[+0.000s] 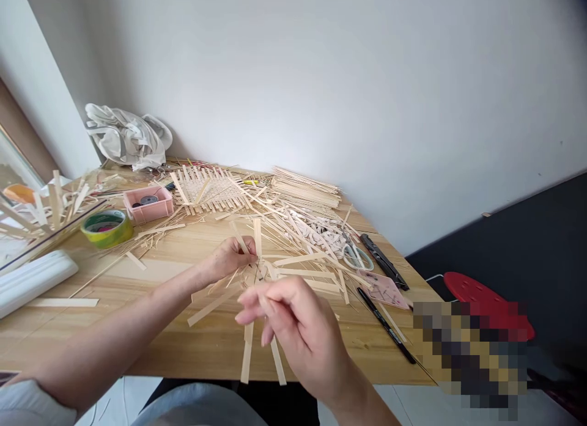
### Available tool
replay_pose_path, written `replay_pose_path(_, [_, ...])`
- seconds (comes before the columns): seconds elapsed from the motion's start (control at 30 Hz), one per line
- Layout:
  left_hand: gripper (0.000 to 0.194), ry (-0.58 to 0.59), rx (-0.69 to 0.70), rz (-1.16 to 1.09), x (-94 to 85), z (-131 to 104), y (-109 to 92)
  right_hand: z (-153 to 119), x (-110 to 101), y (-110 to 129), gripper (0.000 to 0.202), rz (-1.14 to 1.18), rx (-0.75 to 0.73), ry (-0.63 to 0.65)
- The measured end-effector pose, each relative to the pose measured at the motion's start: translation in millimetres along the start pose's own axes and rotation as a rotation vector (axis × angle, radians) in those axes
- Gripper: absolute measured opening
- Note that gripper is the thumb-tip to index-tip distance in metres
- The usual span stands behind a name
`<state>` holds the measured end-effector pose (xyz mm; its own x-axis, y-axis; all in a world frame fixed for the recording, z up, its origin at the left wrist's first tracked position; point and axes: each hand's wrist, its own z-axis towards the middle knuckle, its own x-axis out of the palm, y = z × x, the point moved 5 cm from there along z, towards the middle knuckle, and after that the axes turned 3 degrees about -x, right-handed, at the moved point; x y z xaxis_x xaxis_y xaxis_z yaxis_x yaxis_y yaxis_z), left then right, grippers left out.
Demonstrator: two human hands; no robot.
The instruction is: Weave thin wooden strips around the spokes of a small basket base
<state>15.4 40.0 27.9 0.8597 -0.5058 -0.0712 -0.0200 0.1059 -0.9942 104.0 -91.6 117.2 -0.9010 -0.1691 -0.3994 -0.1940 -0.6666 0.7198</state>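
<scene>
A star-shaped piece of pale flat wooden or bamboo strips (211, 308) spreads out in front of me, its strips radiating in all directions. With thumb and bent fingers, my left hand (230, 259) pinches this piece near its centre. My right hand (300, 328) is nearer the camera, just over the piece's near side, thumb and forefinger pressed together. Whatever thin thing may be between those fingertips is too small to make out. The right hand hides part of the centre and some near strips.
Behind are a woven mat (213, 190) and a stack of strips (305, 190). On the right lie scissors (356, 256), a black utility knife (384, 261), a pink lid (386, 289) and a black pen (386, 326). Tape (107, 230) and a pink box (150, 212) stand left.
</scene>
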Motion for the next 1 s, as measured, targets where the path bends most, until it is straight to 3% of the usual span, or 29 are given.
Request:
replay_pose_path(0.07, [0.009,-0.023,0.015,0.013,-2.4,2,3,-11,-1,1,0.014,0.106,0.05,-0.091])
replay_pose_path(0.2, [0.01,-0.077,-0.003,0.003,-4.4,3,5,-25,-6,9,0.015,-0.027,-0.019,-0.236])
replay_pose_path(0.4, [0.012,-0.149,-0.021,0.018,-3.0,4,1,-35,-1,14,0.019,-0.366,-0.12,-0.238])
replay_pose_path(0.6, [0.009,-0.171,-0.032,0.055,-1.2,4,4,-40,11,15,0.013,-0.355,-0.162,-0.205])
replay_pose_path(0.8, [0.012,-0.175,0.019,0.019,-7.6,6,2,-44,23,-27,0.014,-0.184,0.086,-0.241])
replay_pose_path(1.0, [0.011,-0.218,0.091,0.034,-20.8,7,-2,-55,14,-52,0.011,0.039,0.296,-0.293])
